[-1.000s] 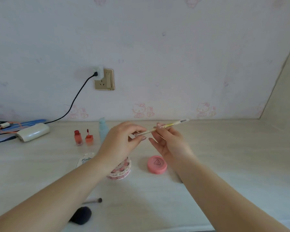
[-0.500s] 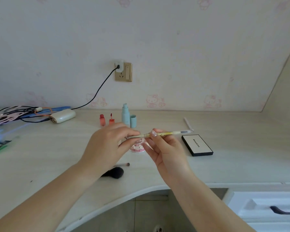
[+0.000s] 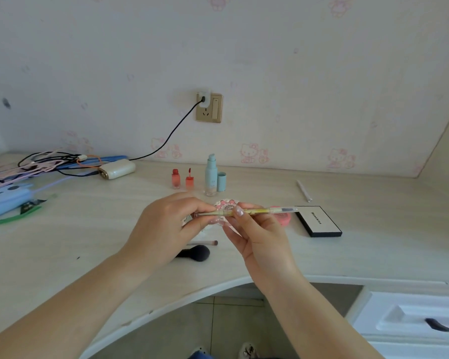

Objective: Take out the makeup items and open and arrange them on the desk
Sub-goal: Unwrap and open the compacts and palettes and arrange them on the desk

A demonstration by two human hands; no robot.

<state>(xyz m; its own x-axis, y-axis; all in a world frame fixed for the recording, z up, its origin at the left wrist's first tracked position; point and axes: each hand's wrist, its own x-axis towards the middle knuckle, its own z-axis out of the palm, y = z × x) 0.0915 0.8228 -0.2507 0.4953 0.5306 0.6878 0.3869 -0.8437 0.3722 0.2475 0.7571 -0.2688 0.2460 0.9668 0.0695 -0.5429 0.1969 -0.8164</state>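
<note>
Both hands hold a thin yellow makeup pencil (image 3: 259,210) level above the desk (image 3: 101,229). My left hand (image 3: 166,229) pinches its left end, and my right hand (image 3: 257,234) grips its middle. On the desk behind stand a red lip tint bottle (image 3: 175,179) with its wand cap (image 3: 189,180) beside it, and a blue pump bottle (image 3: 210,175) next to its cap (image 3: 221,181). A pink round compact (image 3: 284,219) and a frilled pink case (image 3: 226,203) are partly hidden by my hands. A black palette (image 3: 319,222) lies to the right.
A black powder brush (image 3: 196,253) and a small brush (image 3: 208,243) lie near the desk's front edge. A white pencil (image 3: 304,190) lies at the back right. Cables, a white power bank (image 3: 117,169) and a blue pouch (image 3: 3,200) crowd the left. A drawer (image 3: 412,317) is at lower right.
The camera has pulled back and tilted down, so the desk edge, floor and drawer show. The pencil has gone from tilted to level; both hands still hold it.
</note>
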